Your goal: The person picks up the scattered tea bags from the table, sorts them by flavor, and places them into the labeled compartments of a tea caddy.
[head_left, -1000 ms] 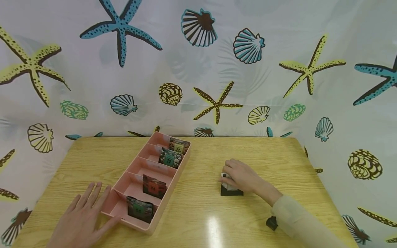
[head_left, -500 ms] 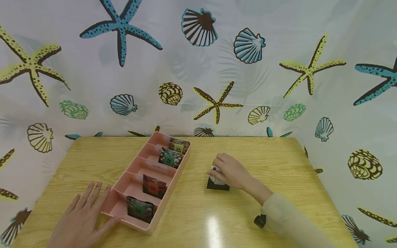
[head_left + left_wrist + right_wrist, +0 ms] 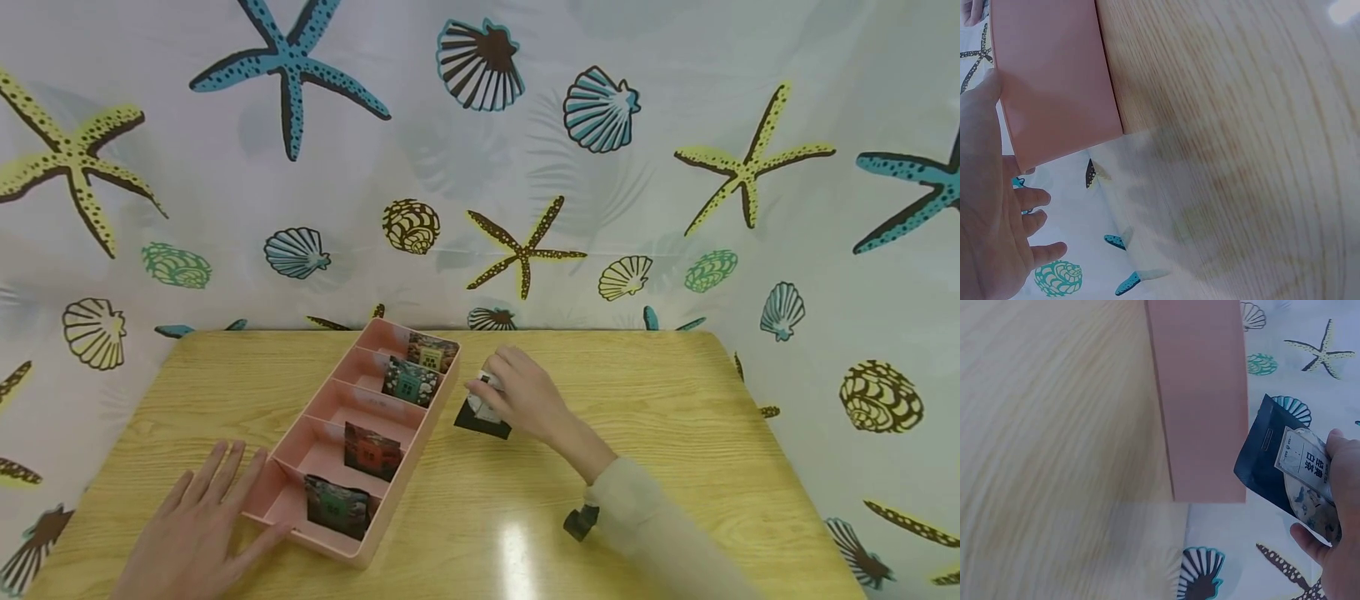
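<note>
My right hand [image 3: 528,396] pinches a dark tea packet [image 3: 480,423] above the table, just right of the pink divided box [image 3: 411,487]. In the right wrist view the packet [image 3: 1262,464] shows a white label and a pale floral part, with fingertips at its edge. My left hand [image 3: 195,529] lies with straight fingers at the box's near left corner, its thumb along the near edge. Tea packets stand in the box: a dark green one [image 3: 337,507] nearest, then a red one [image 3: 372,452], a teal one [image 3: 411,381] and a yellow-labelled one [image 3: 432,353].
The box's middle compartment [image 3: 367,408] shows pink walls and a pale label strip. A small black object [image 3: 581,522] is by the right sleeve's cuff [image 3: 622,500]. Behind the wooden table [image 3: 637,383] hangs a cloth [image 3: 360,167] printed with shells and starfish.
My right hand has carried the tea packet leftward and farther back, from the table's right part to near the box. The left hand and the box have stayed in place.
</note>
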A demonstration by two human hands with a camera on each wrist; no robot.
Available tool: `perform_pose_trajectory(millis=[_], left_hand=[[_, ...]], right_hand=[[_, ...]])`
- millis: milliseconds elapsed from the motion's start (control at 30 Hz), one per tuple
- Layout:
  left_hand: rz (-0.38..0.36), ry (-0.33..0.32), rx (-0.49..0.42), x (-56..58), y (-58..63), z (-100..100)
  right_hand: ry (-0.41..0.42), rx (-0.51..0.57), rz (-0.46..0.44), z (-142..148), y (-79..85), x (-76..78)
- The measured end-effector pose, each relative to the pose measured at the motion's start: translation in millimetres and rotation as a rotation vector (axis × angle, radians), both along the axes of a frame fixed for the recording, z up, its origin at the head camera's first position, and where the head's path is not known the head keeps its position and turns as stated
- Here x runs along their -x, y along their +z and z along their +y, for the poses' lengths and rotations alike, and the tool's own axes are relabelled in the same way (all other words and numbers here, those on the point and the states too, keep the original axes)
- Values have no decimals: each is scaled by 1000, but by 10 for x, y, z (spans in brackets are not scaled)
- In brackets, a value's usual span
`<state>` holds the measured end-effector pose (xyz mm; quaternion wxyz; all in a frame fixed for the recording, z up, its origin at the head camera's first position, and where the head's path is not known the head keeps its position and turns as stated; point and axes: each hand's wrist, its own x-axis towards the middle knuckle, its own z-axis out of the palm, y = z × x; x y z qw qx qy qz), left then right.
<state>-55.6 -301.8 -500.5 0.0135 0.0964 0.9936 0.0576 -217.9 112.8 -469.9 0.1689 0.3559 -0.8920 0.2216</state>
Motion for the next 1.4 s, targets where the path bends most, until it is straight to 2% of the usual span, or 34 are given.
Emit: perform_pose_trajectory(millis=[100, 367, 500, 767, 1033, 1200, 1400], left_hand=[[-3, 2, -8, -2, -13, -2], [20, -4, -17, -5, -32, -7], [26, -6, -2, -1, -25, -8], [-17, 12, 13, 0, 13, 12], [-14, 17, 1, 6, -18, 9], [-14, 16, -6, 5, -26, 5], [-29, 18, -2, 9, -30, 4]], right_hand=[[11, 48, 11, -111, 51, 24], [44, 125, 154, -394, 89, 55], [32, 82, 208, -536, 125, 48], [-19, -35, 289, -798, 204, 35], [-41, -81, 253, -968, 187, 45], [-40, -64, 271, -1031, 148, 61], [-35, -5, 213, -1098, 133, 81]])
